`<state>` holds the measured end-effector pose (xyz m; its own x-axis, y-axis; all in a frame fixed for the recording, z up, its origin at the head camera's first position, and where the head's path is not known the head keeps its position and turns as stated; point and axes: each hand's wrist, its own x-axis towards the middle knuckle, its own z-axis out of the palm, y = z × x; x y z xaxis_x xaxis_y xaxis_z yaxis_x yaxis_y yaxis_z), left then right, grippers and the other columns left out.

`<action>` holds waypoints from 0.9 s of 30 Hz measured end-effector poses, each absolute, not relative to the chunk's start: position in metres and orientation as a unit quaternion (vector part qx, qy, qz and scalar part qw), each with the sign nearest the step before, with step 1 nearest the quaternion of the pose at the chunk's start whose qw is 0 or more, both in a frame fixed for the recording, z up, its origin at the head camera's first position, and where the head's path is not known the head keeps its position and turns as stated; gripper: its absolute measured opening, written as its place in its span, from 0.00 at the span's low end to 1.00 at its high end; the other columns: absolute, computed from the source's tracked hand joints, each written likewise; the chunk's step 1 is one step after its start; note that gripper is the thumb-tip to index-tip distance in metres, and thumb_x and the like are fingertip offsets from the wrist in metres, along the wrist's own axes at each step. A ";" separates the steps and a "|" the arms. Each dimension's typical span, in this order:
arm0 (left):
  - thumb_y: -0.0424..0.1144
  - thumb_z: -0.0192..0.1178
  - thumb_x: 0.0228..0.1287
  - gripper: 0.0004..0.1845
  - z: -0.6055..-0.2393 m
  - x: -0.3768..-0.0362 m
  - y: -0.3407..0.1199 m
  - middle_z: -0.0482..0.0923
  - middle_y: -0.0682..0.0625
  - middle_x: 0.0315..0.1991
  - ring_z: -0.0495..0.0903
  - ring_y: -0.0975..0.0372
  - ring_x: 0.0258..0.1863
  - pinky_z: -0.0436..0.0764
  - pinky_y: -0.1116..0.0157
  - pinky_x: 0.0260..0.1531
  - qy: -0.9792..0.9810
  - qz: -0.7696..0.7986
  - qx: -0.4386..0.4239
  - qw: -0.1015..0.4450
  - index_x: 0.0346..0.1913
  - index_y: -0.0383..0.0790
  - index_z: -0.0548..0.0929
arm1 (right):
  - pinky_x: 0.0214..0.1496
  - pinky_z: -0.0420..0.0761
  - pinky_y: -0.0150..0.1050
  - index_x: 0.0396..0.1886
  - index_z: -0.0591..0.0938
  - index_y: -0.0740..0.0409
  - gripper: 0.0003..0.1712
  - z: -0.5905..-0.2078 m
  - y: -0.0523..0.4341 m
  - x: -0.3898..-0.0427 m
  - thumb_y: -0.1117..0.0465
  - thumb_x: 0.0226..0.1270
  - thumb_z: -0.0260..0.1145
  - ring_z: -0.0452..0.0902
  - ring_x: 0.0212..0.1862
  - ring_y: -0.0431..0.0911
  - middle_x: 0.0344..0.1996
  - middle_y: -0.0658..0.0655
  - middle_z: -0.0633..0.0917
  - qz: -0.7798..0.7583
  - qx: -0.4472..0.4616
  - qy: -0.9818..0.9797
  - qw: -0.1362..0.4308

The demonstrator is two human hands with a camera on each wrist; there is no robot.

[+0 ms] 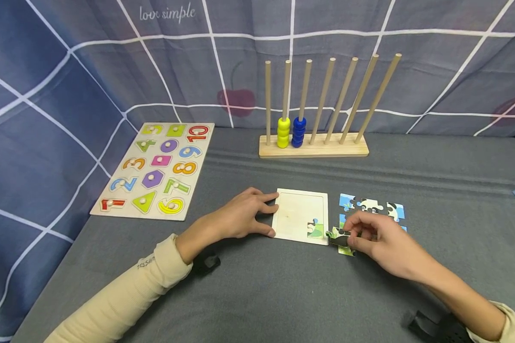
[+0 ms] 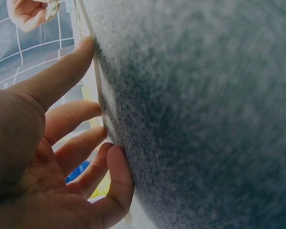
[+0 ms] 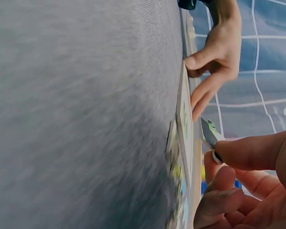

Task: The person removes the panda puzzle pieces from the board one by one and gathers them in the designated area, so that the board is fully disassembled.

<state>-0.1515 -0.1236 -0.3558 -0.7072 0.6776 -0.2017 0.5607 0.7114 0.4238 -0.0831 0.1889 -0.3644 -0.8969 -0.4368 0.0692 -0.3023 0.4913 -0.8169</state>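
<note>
While a number puzzle board [image 1: 153,172] lies far off to the left on the grey table [image 1: 257,295] and a wooden peg rack [image 1: 313,147] with stacked yellow rings [image 1: 283,132] and blue rings [image 1: 298,131] stands at the back, nothing blocks the space between the two hands. At the middle lies a pale puzzle tray [image 1: 298,212] with one piece [image 1: 315,229] already seated in its lower right corner. The left hand [image 1: 240,216] rests spread against the tray's left edge, fingertips touching it. Just right of the tray sits a cluster of loose puzzle pieces [image 1: 371,207]. The right hand [image 1: 379,240] pinches a puzzle piece [image 1: 339,237] between thumb and fingers, held just beside the tray's lower right corner.
</note>
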 end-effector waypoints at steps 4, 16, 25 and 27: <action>0.50 0.72 0.57 0.35 -0.357 -0.153 -0.123 0.61 0.48 0.74 0.65 0.51 0.66 0.67 0.52 0.63 0.908 0.168 0.344 0.171 0.66 0.39 0.77 | 0.25 0.71 0.33 0.37 0.81 0.56 0.09 -0.370 0.206 -0.077 0.74 0.63 0.66 0.72 0.24 0.39 0.25 0.46 0.79 -0.462 -0.202 0.861 0.070; 0.50 0.73 0.56 0.34 -0.355 -0.151 -0.124 0.62 0.47 0.73 0.66 0.50 0.65 0.67 0.53 0.62 0.907 0.170 0.346 0.166 0.65 0.39 0.78 | 0.30 0.73 0.30 0.41 0.82 0.62 0.09 -0.377 0.242 -0.068 0.75 0.64 0.65 0.77 0.29 0.38 0.29 0.48 0.83 -0.460 -0.171 0.867 0.085; 0.50 0.72 0.57 0.34 -0.356 -0.152 -0.124 0.61 0.48 0.74 0.65 0.51 0.66 0.67 0.52 0.63 0.907 0.170 0.346 0.169 0.65 0.39 0.77 | 0.26 0.70 0.30 0.39 0.82 0.62 0.10 -0.383 0.243 -0.066 0.76 0.60 0.67 0.73 0.25 0.37 0.26 0.45 0.80 -0.436 -0.171 0.881 0.072; 0.50 0.72 0.57 0.34 -0.356 -0.152 -0.124 0.61 0.48 0.74 0.65 0.51 0.66 0.67 0.52 0.63 0.907 0.169 0.345 0.169 0.65 0.39 0.77 | 0.25 0.68 0.30 0.39 0.82 0.60 0.11 -0.383 0.241 -0.066 0.75 0.58 0.69 0.71 0.23 0.37 0.26 0.44 0.79 -0.423 -0.171 0.887 0.070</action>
